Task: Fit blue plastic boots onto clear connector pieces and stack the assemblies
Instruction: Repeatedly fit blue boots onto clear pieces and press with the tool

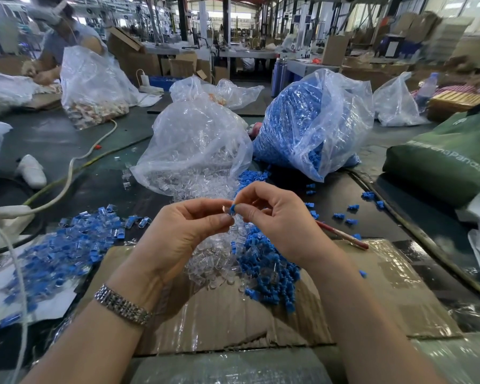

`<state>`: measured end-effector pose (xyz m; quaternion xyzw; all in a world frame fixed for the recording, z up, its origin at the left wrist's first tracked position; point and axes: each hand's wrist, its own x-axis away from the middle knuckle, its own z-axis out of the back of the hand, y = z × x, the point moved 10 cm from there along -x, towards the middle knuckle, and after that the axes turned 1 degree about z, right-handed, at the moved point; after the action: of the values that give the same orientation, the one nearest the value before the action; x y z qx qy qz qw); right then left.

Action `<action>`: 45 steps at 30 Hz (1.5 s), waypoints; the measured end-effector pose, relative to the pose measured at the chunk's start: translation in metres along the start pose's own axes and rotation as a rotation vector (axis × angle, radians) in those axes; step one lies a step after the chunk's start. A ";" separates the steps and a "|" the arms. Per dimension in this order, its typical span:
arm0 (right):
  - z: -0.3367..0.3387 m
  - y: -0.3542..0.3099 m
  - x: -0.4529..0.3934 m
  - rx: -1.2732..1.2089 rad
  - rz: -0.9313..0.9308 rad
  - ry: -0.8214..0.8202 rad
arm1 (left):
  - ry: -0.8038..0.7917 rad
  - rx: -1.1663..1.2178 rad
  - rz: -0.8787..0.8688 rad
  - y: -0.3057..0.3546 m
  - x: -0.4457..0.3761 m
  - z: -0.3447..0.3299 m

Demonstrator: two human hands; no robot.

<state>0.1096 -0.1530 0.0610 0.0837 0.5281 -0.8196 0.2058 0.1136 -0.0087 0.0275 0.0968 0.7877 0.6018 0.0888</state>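
Now the left hand (189,225) and the right hand (275,214) meet above the cardboard sheet (385,295); both pinch one blue boot (232,209) between their fingertips, with a clear connector piece (224,209) at its left end. Under them lie a heap of clear connectors (214,261) and, touching it, a heap of blue boots (269,275). Finished assemblies (75,245) lie to the left. Behind stand a clear-parts bag (194,145) and a blue-parts bag (311,120).

Factory floor: bulk part bags (313,120), cardboard boxes (183,63), assembly benches (247,54)
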 end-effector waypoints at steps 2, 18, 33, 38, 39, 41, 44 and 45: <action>0.000 -0.001 0.000 0.024 0.011 0.009 | 0.010 -0.024 -0.015 0.000 0.000 0.002; 0.086 0.092 0.045 0.916 -0.889 -0.056 | 0.019 0.108 0.027 -0.007 -0.002 0.006; 0.037 0.051 0.032 -0.067 -0.620 -0.090 | 0.118 0.252 0.029 -0.008 -0.005 0.026; -0.020 0.031 0.039 -0.161 -0.575 -0.373 | 0.142 0.250 -0.009 -0.005 -0.005 0.026; -0.023 0.028 0.039 -0.150 -0.561 -0.379 | 0.134 0.235 -0.014 -0.005 -0.006 0.025; -0.027 0.023 0.039 -0.173 -0.544 -0.394 | 0.121 0.182 -0.032 -0.002 -0.005 0.022; -0.030 0.019 0.039 -0.165 -0.526 -0.411 | 0.112 0.123 -0.047 -0.001 -0.006 0.020; -0.031 0.018 0.039 -0.160 -0.521 -0.415 | 0.109 0.106 -0.050 -0.001 -0.006 0.019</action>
<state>0.0793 -0.1411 0.0188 -0.2389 0.5413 -0.8001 0.0985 0.1242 0.0070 0.0213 0.0486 0.8242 0.5614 0.0557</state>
